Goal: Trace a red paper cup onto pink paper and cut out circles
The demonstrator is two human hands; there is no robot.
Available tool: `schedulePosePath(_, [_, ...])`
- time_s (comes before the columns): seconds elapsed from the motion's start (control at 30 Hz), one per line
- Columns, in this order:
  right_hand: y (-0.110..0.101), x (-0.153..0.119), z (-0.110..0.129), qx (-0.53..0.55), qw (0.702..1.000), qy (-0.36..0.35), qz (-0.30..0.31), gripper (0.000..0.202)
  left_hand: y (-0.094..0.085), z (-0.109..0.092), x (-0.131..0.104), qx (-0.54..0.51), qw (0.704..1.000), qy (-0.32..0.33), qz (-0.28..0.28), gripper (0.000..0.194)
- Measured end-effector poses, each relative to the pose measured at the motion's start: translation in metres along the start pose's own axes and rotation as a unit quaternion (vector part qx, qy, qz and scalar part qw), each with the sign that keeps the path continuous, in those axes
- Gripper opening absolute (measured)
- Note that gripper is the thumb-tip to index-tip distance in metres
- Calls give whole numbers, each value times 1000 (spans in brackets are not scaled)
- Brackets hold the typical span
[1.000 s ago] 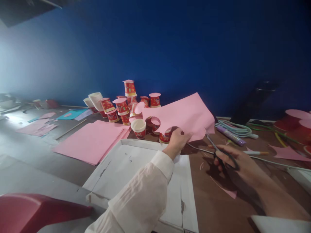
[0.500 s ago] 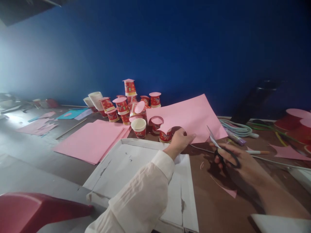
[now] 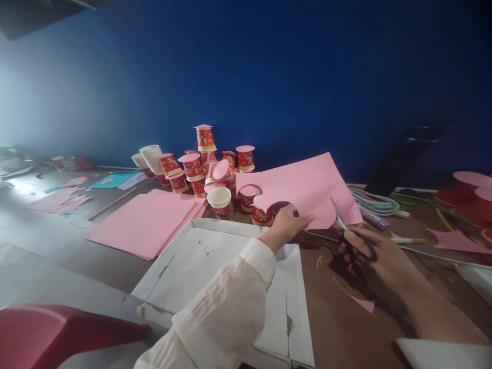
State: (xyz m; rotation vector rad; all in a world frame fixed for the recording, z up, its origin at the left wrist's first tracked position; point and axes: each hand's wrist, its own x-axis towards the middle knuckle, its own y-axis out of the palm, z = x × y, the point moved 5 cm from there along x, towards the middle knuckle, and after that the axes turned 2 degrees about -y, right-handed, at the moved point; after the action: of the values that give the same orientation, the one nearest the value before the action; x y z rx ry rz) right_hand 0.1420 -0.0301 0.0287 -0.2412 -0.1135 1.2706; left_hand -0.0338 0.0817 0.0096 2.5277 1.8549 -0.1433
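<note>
A pink paper sheet [image 3: 307, 184] with curved cut-outs along its lower left edge is raised above the table. My left hand [image 3: 286, 224] pinches its lower edge between thumb and fingers. The black-handled scissors [image 3: 340, 218] are in my right hand [image 3: 372, 251], its fingers through the loops. Their blades point up and left at the sheet's lower right part, where a cut shows. Behind and left of the sheet are stacked red paper cups [image 3: 192, 166], several topped with pink discs. An upright cup [image 3: 219, 202] shows its white inside.
A white box lid [image 3: 215, 251] lies under my left forearm, with a pink paper stack [image 3: 146, 220] to its left. Coiled cables [image 3: 378, 202], a purple marker [image 3: 374, 219] and pink scraps [image 3: 363, 302] lie at right. A red object [image 3: 57, 328] fills the near left corner.
The pink sheet and my left hand have shifted slightly right and down. The scissors have moved a little, their blades now closer together at the sheet.
</note>
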Motion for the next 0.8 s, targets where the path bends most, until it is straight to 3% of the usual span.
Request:
schedulePosePath(0.17, [-3, 2, -4, -6, 1000, 1, -6, 53, 0, 1, 1, 2, 1000, -1, 0, 36])
schedulePosePath(0.43, [-13, 20, -23, -22, 999, 2, 38, 57, 0, 2, 3, -7, 1000, 1, 1, 37])
schedulePosePath(0.8, [-12, 18, -18, -6, 999, 12, 34, 55, 0, 1, 2, -12, 1000, 0, 7, 36])
